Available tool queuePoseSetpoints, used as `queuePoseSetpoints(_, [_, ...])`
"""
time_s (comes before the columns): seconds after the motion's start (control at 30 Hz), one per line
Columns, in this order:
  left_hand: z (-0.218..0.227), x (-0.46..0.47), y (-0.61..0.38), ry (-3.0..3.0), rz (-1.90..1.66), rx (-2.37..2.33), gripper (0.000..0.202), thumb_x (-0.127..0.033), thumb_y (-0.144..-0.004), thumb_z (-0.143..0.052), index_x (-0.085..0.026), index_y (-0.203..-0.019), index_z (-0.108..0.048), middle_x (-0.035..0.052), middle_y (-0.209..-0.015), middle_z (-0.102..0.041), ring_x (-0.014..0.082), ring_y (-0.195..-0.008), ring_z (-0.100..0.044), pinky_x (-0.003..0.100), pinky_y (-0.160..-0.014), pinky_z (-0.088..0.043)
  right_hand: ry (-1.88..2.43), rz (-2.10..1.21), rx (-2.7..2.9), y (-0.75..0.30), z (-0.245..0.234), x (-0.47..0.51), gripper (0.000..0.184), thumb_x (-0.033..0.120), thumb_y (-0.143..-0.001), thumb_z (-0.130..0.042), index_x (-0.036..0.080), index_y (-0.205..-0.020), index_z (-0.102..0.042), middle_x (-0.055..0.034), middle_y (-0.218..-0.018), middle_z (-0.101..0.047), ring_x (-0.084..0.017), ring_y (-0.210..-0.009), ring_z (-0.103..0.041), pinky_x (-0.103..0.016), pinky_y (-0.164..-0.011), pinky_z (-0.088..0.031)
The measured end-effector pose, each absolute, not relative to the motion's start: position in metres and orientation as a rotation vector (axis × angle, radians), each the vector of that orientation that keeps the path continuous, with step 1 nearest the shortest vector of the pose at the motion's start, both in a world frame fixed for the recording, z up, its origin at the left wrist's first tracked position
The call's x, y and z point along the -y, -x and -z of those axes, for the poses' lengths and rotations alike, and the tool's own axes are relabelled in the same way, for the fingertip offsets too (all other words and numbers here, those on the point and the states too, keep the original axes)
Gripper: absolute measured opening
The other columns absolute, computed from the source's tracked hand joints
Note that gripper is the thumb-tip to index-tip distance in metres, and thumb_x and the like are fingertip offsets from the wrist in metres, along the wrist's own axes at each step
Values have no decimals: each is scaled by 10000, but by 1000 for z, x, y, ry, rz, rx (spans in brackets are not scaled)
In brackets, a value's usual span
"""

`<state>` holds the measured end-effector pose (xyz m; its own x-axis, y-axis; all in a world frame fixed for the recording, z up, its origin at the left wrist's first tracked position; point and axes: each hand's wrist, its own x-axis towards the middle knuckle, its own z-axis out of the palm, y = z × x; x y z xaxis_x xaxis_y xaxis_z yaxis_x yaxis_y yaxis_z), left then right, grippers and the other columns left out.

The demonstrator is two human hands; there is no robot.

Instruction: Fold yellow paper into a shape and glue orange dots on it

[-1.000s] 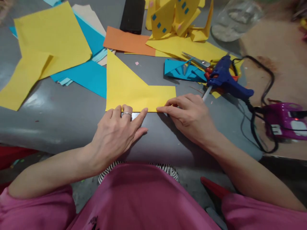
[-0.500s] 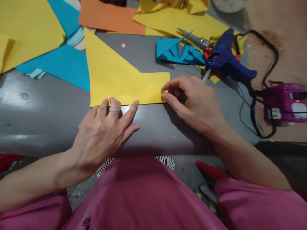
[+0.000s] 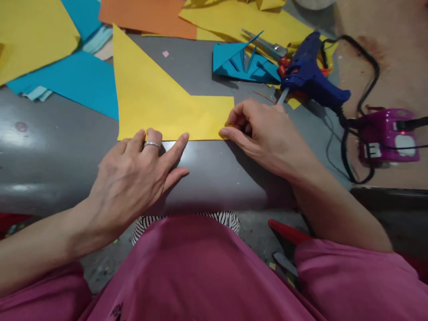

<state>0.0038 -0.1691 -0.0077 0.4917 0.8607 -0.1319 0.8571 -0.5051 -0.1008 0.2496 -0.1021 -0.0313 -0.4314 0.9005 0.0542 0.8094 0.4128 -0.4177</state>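
Note:
A folded yellow paper (image 3: 157,104) lies flat on the grey table (image 3: 207,174), with a tall triangular flap on its left and a low strip on its right. My left hand (image 3: 133,178), wearing a ring, rests open with its fingertips spread along the paper's near edge. My right hand (image 3: 264,133) is curled at the paper's lower right corner, thumb and fingers pinching that corner.
A blue glue gun (image 3: 309,73) with a black cord lies to the right, next to scissors (image 3: 264,42) and a folded blue paper piece (image 3: 242,64). A purple device (image 3: 389,136) sits at the far right. Yellow, blue and orange sheets (image 3: 149,15) cover the back and left.
My right hand slid from pressing flat on the near edge to the right corner and curled into a pinch. The view tilted down, so everything sits higher in the frame.

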Motion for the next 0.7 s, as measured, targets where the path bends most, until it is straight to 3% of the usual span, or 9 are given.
queuePoseSetpoints(0.17, [-6,164,-3,2641,-479,1399,552,-470,-1040,-277,-185,-1488,-430,165,-1043,-631,321,-856,-638,397,-655,-414,1527,-576,2385,-253,26,101,104,313,-901,-595,225,-948,-626,-51,-810,-697,-256,-810,-659,-401,-757,-478])
queuePoseSetpoints(0.37, [-1,157,-7,2737,-397,1240,588,-504,-1021,-332,-71,-1383,-496,209,-1187,-609,338,-968,-586,442,-791,-449,1520,-614,2353,-256,25,104,132,343,-895,-606,237,-971,-627,-51,-847,-715,-249,-817,-654,-382,-719,-491])
queuePoseSetpoints(0.53, [6,156,-11,2855,-216,1299,555,-493,-1002,-439,-197,-1471,-440,173,-1182,-606,313,-989,-579,409,-799,-457,1527,-640,2342,-256,25,104,121,347,-904,-607,243,-957,-639,-42,-856,-713,-240,-824,-643,-377,-728,-489])
queuePoseSetpoints(0.7, [5,156,-13,2807,-365,1274,598,-546,-1004,-375,-225,-1509,-391,183,-1163,-588,337,-969,-579,431,-759,-470,1532,-432,2313,-261,16,106,90,290,-931,-599,254,-969,-672,-51,-932,-709,-224,-870,-623,-386,-807,-484])
